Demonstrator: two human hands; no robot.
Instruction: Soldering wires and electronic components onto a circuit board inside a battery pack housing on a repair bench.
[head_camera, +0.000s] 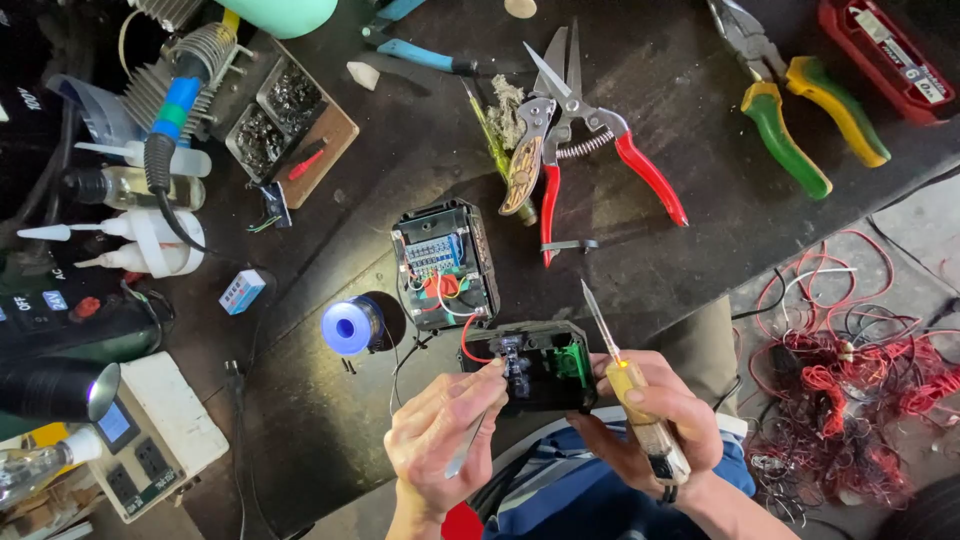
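While my left hand (440, 440) pinches tweezers (468, 450), right hand (650, 420) grips the soldering iron (630, 385) and black housing (535, 365). Open battery pack (445, 265) at twelve o'clock; its red wires remain unjoined, I judge.

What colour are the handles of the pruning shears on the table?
Red: the pruning shears have red handles, shown best in the head view.

Black housing half (540, 365) w/ green part inside, open side up, at table edge; tweezers (470, 445) & wood-handled soldering iron (625, 385) angled over it.
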